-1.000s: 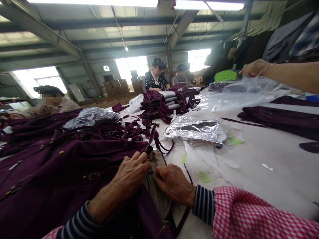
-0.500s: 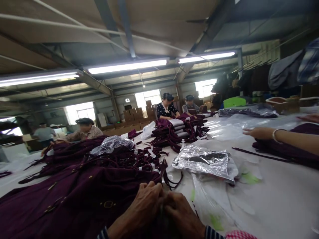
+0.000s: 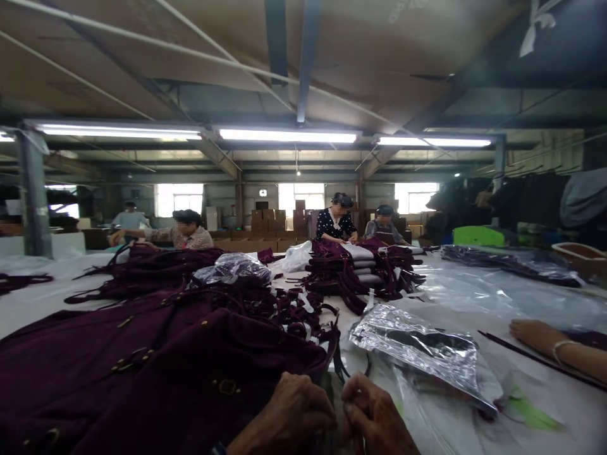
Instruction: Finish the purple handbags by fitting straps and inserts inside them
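At the bottom centre my left hand (image 3: pixel 294 412) is closed, fingers curled and thumb side facing right. Just across a narrow gap, my right hand (image 3: pixel 375 418) is also closed, its fingertips bent toward the left one. Whatever the two hold is too small or hidden to make out. A large dark purple fabric item (image 3: pixel 190 373) with brass-coloured buckles, which looks like a bag, lies beside my left hand and spreads to the left. Dark thin straps (image 3: pixel 339 354) curve on the table just beyond my fingers.
A clear plastic packet (image 3: pixel 422 344) lies right of my hands. Piled purple strapped items (image 3: pixel 327 265) stand farther back, with crumpled plastic (image 3: pixel 234 270) on another heap. A co-worker's hand (image 3: pixel 535 335) with a bracelet rests at the right. Other people work across the table.
The view has levelled and turned, so the scene sits lower. My hands, pressed together before, are now slightly apart. The co-worker's hand at right appears lower and farther right.
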The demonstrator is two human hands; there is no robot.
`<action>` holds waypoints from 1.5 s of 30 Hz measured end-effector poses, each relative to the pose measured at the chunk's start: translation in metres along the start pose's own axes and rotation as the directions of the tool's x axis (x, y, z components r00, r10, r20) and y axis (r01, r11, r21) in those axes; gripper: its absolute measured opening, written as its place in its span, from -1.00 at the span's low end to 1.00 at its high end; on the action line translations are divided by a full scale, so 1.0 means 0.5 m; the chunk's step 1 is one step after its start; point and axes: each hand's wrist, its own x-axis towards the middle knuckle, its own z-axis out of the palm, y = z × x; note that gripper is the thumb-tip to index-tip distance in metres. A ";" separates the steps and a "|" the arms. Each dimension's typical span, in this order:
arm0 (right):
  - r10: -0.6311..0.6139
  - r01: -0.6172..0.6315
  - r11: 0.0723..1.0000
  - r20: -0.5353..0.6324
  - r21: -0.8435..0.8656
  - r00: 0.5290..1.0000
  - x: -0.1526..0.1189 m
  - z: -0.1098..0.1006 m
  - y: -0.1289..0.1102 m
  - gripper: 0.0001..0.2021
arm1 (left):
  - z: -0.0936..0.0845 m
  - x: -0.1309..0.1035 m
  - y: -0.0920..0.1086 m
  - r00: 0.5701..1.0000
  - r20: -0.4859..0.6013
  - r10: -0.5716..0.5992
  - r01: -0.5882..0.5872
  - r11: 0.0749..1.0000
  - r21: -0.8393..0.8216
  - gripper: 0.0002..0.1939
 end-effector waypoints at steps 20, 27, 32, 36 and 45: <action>-0.174 0.275 0.316 0.230 -0.908 0.958 0.429 0.045 -0.159 -0.69 | 0.082 0.059 -0.096 1.000 0.006 0.015 -0.016 0.979 0.205 -0.72; -0.087 0.288 0.273 0.275 -0.918 0.958 0.537 0.100 -0.010 -0.61 | 0.148 0.115 -0.184 0.997 -0.033 -0.063 0.068 0.977 0.203 -0.67; -0.271 0.194 0.318 0.106 -0.928 0.957 0.512 0.052 -0.068 -0.73 | 0.105 0.073 -0.134 0.999 -0.041 -0.011 0.015 0.993 0.113 -0.84; -0.441 0.118 0.392 -0.074 -0.913 0.895 0.430 -0.026 -0.201 -0.72 | 0.037 0.027 -0.069 0.997 -0.070 0.039 -0.051 0.982 -0.179 -0.73; -0.126 -0.016 0.928 -0.353 -0.373 0.927 -0.017 -0.170 -0.239 -0.66 | 0.014 0.018 -0.040 0.995 -0.083 0.054 -0.064 0.990 -0.122 -0.68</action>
